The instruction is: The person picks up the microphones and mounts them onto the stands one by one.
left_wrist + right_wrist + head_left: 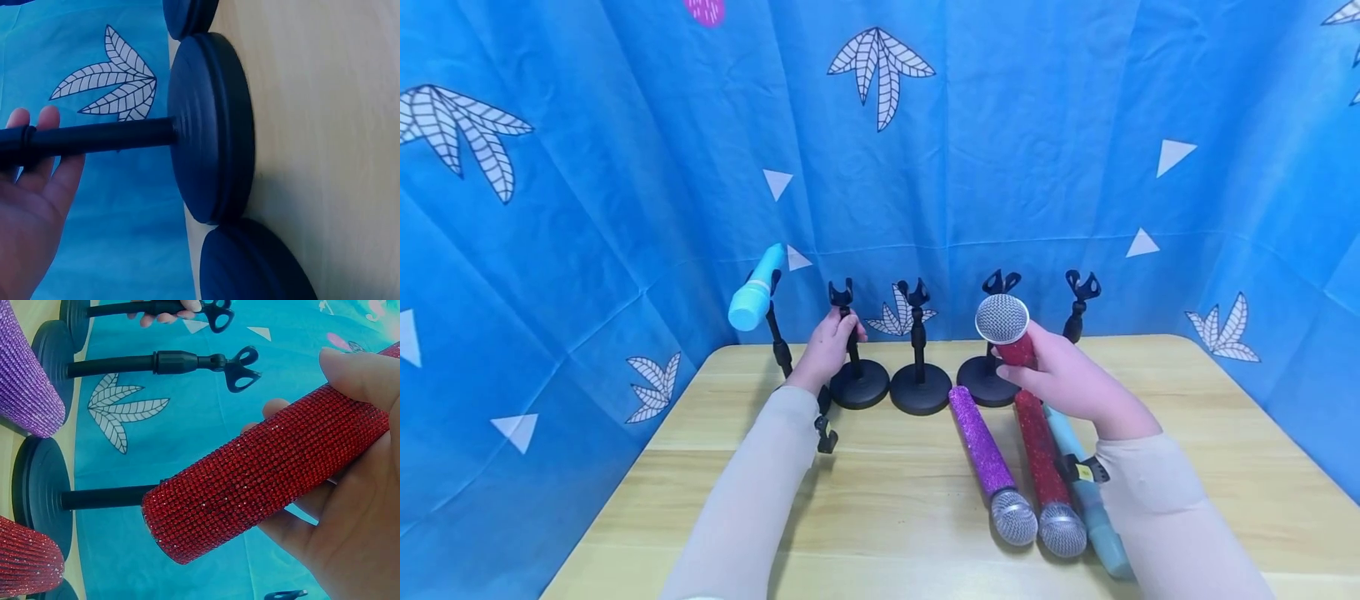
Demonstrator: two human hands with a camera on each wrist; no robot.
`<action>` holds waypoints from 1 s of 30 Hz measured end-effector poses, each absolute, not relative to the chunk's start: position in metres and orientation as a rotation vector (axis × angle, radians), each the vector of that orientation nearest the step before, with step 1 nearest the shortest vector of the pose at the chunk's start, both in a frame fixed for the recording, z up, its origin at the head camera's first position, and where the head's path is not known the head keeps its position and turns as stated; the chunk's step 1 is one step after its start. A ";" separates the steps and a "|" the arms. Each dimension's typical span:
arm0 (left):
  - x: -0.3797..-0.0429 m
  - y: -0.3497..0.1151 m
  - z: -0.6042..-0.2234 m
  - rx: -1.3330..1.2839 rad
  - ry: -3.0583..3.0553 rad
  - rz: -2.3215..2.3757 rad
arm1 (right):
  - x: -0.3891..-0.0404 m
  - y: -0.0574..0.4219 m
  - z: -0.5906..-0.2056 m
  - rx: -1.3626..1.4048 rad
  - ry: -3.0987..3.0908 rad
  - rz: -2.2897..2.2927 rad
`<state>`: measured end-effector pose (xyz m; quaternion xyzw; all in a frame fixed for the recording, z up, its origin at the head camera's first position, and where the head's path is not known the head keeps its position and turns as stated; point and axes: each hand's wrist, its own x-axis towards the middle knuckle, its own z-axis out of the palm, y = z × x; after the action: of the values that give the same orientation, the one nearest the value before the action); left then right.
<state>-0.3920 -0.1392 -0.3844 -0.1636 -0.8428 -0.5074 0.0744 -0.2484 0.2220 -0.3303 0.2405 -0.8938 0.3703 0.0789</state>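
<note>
My right hand [1071, 379] grips a red glittery microphone [262, 472] by its studded body. Its silver mesh head [1002, 319] points toward me, in front of the fourth black stand. At the second stand from the left [859, 383], my left hand [826, 350] holds the upright pole [112, 137] just below the clip; the fingers pass behind it in the left wrist view. On the leftmost stand, a light blue microphone [756, 292] lies tilted in the clip. A purple microphone [981, 442], another red microphone [1041, 458] and a second light blue one [1101, 521] lie side by side on the table.
The black stands stand in a row along the back of the wooden table [880, 533], their round bases close together. The middle stand [919, 390] and the rightmost stand [1078, 304] have bare clips. A blue patterned curtain [1037, 150] hangs behind and at both sides.
</note>
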 end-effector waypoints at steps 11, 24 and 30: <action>-0.380 -0.146 -0.381 -0.521 -2.568 -1.495 | -0.249 0.221 -0.329 0.730 -2.694 1.112; -0.338 -0.146 -0.384 -0.646 -2.590 -1.593 | -0.247 0.218 -0.331 0.730 -2.700 1.102; -0.319 -0.140 -0.381 -0.769 -2.618 -1.601 | -0.246 0.217 -0.330 0.712 -2.717 1.133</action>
<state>-0.3188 -0.1397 -0.3812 -0.2432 -0.8274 -0.5061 -0.0110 -0.2457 0.2171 -0.3295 0.2348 -0.8957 0.3734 0.0566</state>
